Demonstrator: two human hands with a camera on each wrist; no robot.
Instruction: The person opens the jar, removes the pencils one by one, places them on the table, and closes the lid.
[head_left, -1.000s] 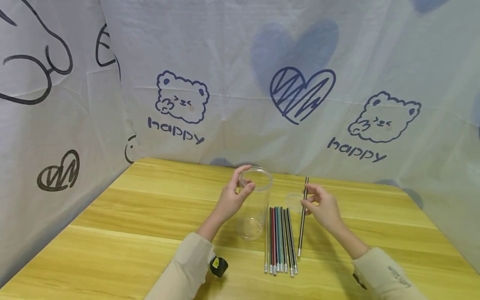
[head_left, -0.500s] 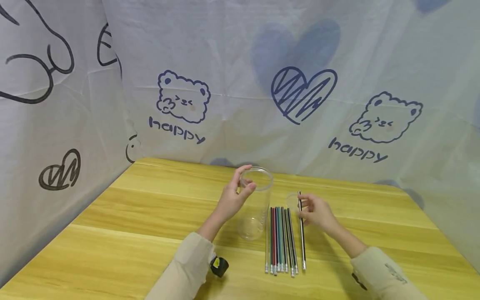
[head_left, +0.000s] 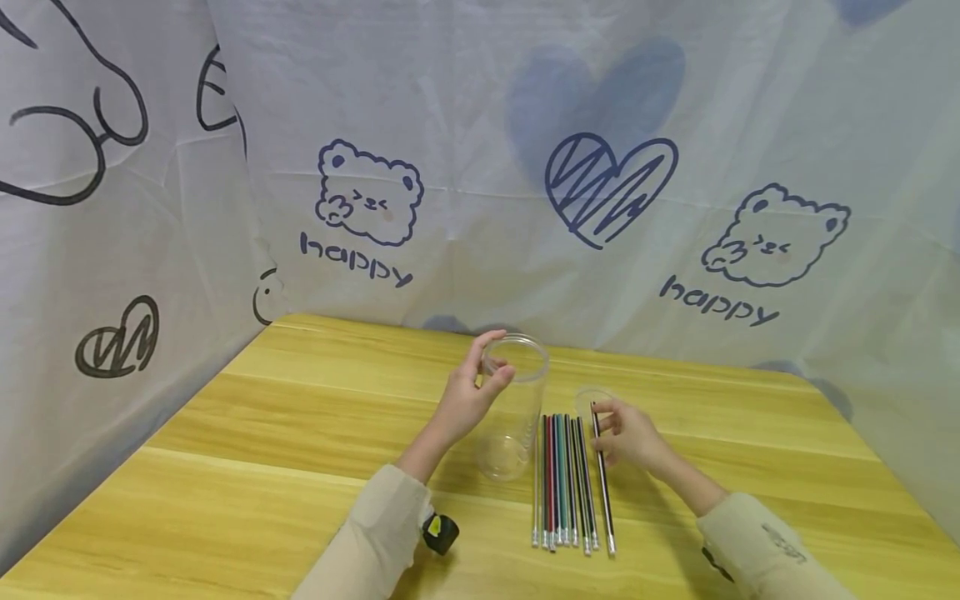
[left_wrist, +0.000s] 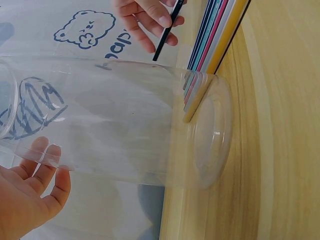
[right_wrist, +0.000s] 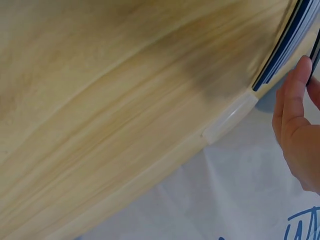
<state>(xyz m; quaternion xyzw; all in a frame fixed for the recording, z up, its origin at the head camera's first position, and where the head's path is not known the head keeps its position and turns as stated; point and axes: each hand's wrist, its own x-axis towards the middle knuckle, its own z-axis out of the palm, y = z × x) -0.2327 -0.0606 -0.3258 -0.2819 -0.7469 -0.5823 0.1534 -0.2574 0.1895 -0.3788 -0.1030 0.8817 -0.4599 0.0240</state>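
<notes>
A tall clear plastic jar point(head_left: 510, 421) stands upright and uncovered on the table. My left hand point(head_left: 465, 398) holds it near the rim, thumb on the near side and fingers round the left. In the left wrist view the fingertips of the left hand point(left_wrist: 37, 187) touch its wall. To the right, my right hand point(head_left: 632, 435) pinches a dark striped pencil point(head_left: 604, 496) near its upper end, eraser end pointing toward me. Beside that pencil lies a row of several pencils point(head_left: 562, 479), black, red, teal and others, their eraser ends facing me.
A round clear lid point(right_wrist: 230, 120) lies flat behind the pencils, partly behind the right hand in the head view. The wooden table point(head_left: 247, 433) ends at a printed cloth point(head_left: 465, 250) hanging along its back and left sides.
The right hand has brought the pencil down and to the left, toward the row, and the pencil's tilt has swung over. The left hand and jar have stayed put.
</notes>
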